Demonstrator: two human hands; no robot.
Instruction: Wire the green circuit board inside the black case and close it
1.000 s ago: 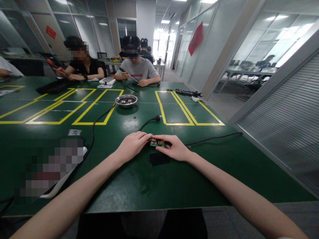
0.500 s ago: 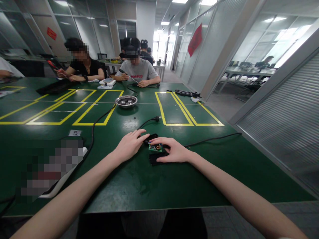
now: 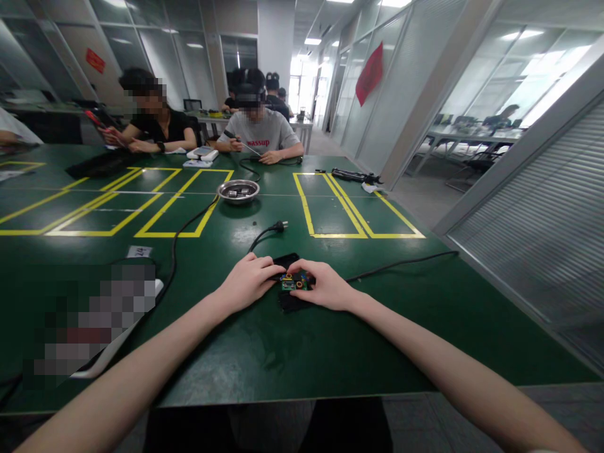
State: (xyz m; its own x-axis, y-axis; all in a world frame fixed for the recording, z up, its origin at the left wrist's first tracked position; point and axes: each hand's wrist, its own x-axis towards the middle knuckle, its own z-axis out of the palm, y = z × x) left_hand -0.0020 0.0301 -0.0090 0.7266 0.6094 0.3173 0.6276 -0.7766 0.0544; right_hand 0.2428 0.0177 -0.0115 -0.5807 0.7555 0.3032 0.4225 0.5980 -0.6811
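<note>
A small green circuit board [image 3: 292,282] with orange and yellow parts lies over a black plastic casing [image 3: 289,302] on the green table [image 3: 302,352]. My right hand [image 3: 325,287] grips the board from the right, fingers curled over it. My left hand [image 3: 248,281] comes in from the left and its fingertips press on a second black casing piece [image 3: 285,259] right beside the board. A black cable with a plug [image 3: 278,226] runs off from there toward the middle of the table.
A metal bowl [image 3: 238,190] holding small parts stands further out between yellow floor-tape rectangles [image 3: 330,211]. A white-edged device [image 3: 117,333] lies at the left, cables trailing from it. Two people sit working at the far end. A black tool [image 3: 353,175] lies far right.
Both hands and the board have shifted slightly nearer and down onto the black casing. The cable's plug has slid to the left.
</note>
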